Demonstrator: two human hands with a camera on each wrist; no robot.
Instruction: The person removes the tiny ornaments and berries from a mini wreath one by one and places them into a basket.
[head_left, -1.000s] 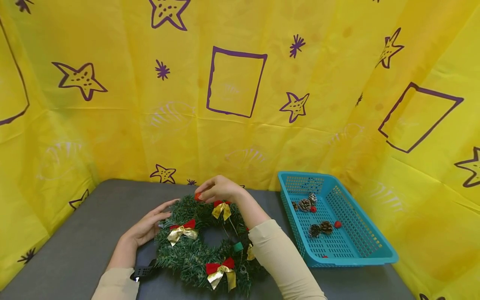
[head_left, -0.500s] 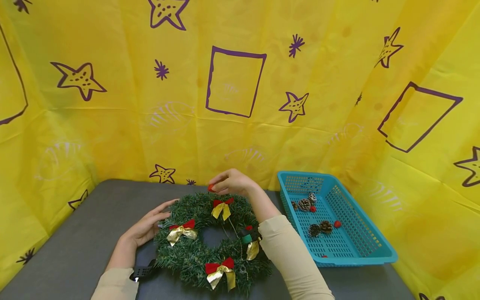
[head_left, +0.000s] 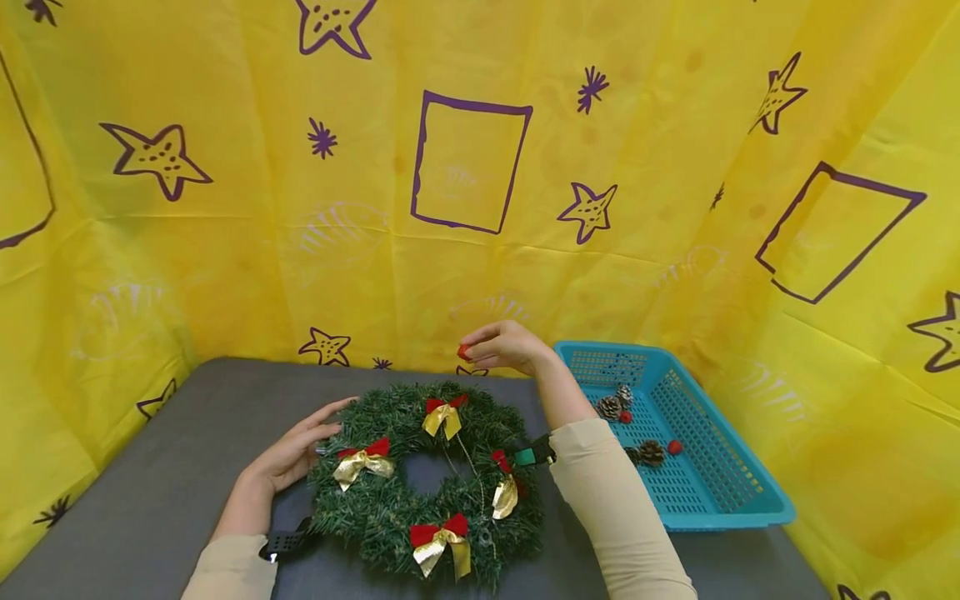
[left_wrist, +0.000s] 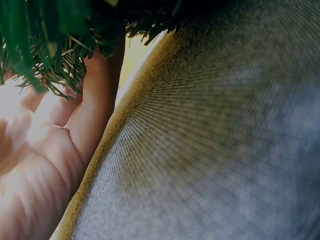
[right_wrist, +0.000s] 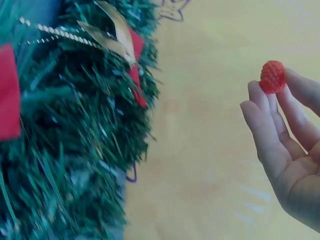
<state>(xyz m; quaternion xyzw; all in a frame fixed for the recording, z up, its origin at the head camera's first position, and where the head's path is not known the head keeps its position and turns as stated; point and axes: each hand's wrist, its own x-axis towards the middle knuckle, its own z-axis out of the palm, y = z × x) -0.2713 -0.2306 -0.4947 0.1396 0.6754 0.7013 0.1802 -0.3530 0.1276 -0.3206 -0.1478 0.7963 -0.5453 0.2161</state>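
Left hand [head_left: 288, 457] lies flat on the grey table [head_left: 187, 433], fingers straight and grasping nothing, fingertips pressed against the outer edge of the wreath [head_left: 423, 479] at about its 9 o'clock. The left wrist view confirms the fingers [left_wrist: 97, 95] touching the green needles.

The wreath lies flat near the table's middle, carrying four red-and-gold bows: at 12 o'clock [head_left: 444, 415], 9 to 10 o'clock [head_left: 363, 462], 6 o'clock [head_left: 438, 542] and 3 to 4 o'clock [head_left: 506, 487].

Right hand [head_left: 506, 346] is raised clear of the wreath, beyond its 1 o'clock edge, with a small red berry [head_left: 464, 352] pinched between thumb and fingertips. The right wrist view shows the berry [right_wrist: 273, 77] held only at the very tips, well apart from the greenery.

Blue basket [head_left: 750, 500] stands at 3 o'clock of the wreath, holding pine cones [head_left: 609, 409] and further red berries [head_left: 676, 447].

Risk assessment: the tip-only pinch on a small round berry looks marginal; a slight loosening could let it drop and roll away across the table. The right sleeve passes close over the 3 o'clock bow and could snag or shift it. Only light fingertip pressure steadies the wreath, so it could slide.
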